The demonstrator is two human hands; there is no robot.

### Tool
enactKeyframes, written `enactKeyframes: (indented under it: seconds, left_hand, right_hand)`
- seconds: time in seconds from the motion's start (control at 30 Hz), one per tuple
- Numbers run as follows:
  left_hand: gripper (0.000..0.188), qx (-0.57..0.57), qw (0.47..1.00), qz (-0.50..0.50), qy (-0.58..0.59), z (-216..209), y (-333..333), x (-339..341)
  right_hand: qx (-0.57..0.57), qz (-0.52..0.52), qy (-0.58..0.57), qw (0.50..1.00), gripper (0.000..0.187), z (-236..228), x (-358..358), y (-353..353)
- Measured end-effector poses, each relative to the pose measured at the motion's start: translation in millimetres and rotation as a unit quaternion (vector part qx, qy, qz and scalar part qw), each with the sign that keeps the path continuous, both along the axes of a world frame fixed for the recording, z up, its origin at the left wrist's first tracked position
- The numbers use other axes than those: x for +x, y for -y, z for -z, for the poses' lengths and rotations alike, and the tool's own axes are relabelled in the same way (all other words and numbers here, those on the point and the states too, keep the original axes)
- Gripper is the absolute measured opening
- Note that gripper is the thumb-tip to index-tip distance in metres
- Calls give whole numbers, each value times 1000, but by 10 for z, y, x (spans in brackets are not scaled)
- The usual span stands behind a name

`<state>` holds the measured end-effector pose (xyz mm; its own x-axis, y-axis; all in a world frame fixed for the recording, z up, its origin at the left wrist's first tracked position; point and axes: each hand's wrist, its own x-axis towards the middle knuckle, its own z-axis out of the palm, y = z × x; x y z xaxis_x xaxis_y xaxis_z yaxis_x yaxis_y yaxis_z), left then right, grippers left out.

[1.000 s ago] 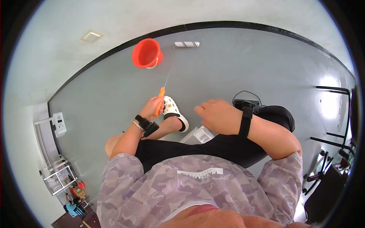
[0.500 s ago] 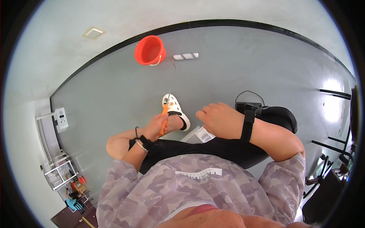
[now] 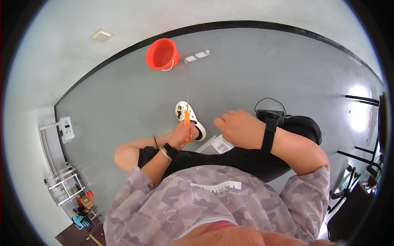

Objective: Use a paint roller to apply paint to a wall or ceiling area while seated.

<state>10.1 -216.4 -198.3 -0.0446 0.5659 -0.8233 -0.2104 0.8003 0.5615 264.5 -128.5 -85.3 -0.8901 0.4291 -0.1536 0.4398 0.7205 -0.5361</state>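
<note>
My left hand [image 3: 181, 134] is wrapped round the orange handle [image 3: 187, 119] of a paint roller. Its thin wire frame runs forward past a white clog on my foot [image 3: 188, 119]. At the far end the white, grey-striped roller sleeve [image 3: 197, 56] lies tilted, right beside a red bucket [image 3: 163, 54]. Over my bent knee, my right hand [image 3: 240, 129] is curled, its fingertips hidden underneath. Just below that hand is a ribbed, pale grey and white tray-like object [image 3: 217, 145]; I cannot tell whether the fingers grip it.
A white wall with a black skirting strip [image 3: 205, 27] curves behind the bucket. A black device with a cable loop [image 3: 271, 117] sits by my right knee. Dark chairs [image 3: 361, 158] stand at the right. At the left are a white wall box [image 3: 66, 129], a metal rack [image 3: 65, 188] and a seated person [image 3: 80, 220].
My left hand has moved right with the handle. The roller sleeve has turned from nearly level to tilted and shifted slightly left, closer to the bucket. My right hand stays almost where it was.
</note>
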Motion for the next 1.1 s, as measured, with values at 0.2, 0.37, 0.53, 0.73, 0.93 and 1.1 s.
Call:
enactKeyframes:
  seconds: [0.2,0.37,0.53,0.73,0.93,1.1]
  left_hand:
    - [13,60,995,79,-20,25,-291,-5]
    - [16,94,992,86,-5,162,-1024,174]
    - [16,46,993,112,1,208,-783,9]
    - [13,3,992,123,-24,-255,-112,-146]
    - [13,34,995,94,-11,155,-510,-60]
    - [13,90,994,58,35,214,-723,-3]
  right_hand:
    - [1,4,4,1000,22,-73,1,7]
    - [1,9,-5,1000,18,-24,-40,15]
    - [23,7,-27,999,15,-31,5,44]
    - [26,-8,-23,999,15,-96,56,61]
    - [36,-23,-15,999,15,-26,-102,34]
    - [64,-6,-21,998,15,17,-61,88]
